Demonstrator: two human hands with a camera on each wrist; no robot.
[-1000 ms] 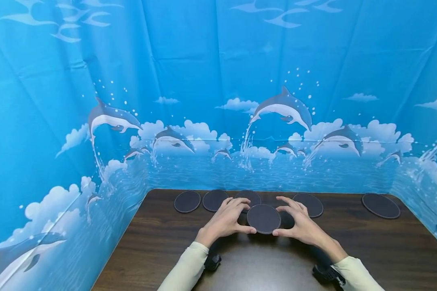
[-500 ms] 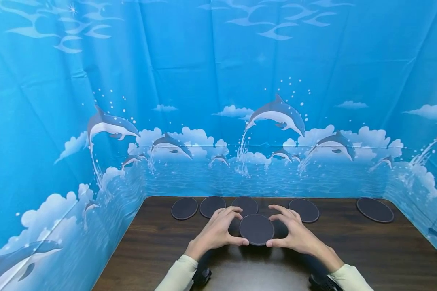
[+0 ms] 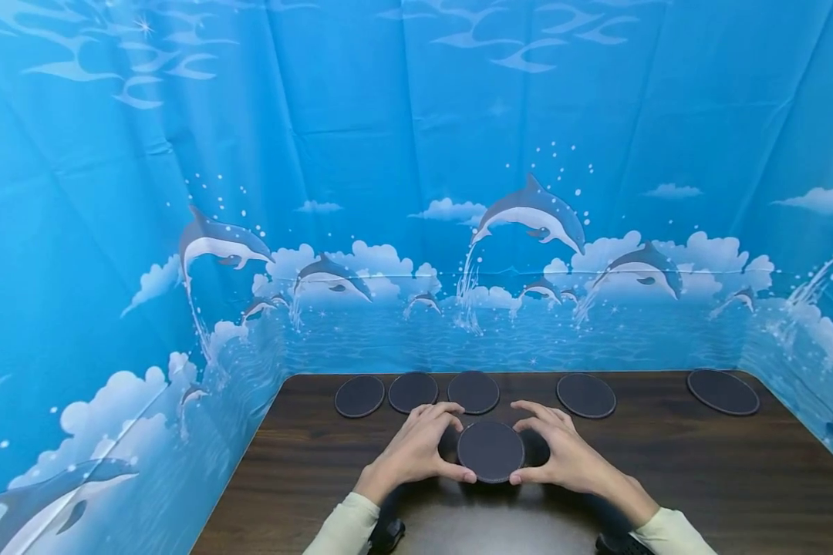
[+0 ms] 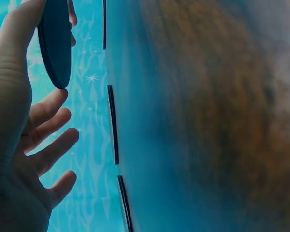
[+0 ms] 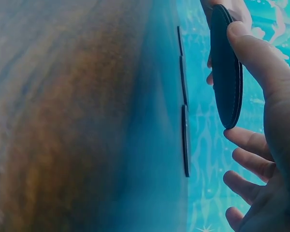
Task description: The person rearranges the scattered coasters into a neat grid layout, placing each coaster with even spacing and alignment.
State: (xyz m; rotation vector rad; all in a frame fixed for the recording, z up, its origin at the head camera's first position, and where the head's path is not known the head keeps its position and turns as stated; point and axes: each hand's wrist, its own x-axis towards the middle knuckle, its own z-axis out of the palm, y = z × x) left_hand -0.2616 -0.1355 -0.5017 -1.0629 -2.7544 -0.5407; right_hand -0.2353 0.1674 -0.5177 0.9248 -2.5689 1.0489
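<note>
A round dark coaster [image 3: 490, 451] hangs a little above the brown table [image 3: 701, 478], near the middle. My left hand [image 3: 456, 451] grips its left rim between thumb and curled fingers. On the opposite rim my right hand [image 3: 526, 447] grips the same way. In the left wrist view the coaster [image 4: 55, 43] shows edge-on, off the tabletop, with the thumb [image 4: 14, 38] against it. In the right wrist view the coaster [image 5: 225, 67] sits under the thumb [image 5: 253, 53], and the other fingers are spread below it.
Several more dark coasters lie flat along the table's far edge: three close together at the left [image 3: 359, 396], [image 3: 413, 391], [image 3: 473, 391], one right of middle [image 3: 586, 395], one at the far right [image 3: 723, 391]. A blue dolphin-print curtain [image 3: 416, 193] walls in three sides.
Both hands have drawn the held coaster a little toward me, away from the back row. The third coaster, partly covered by the hands before, now shows whole.
</note>
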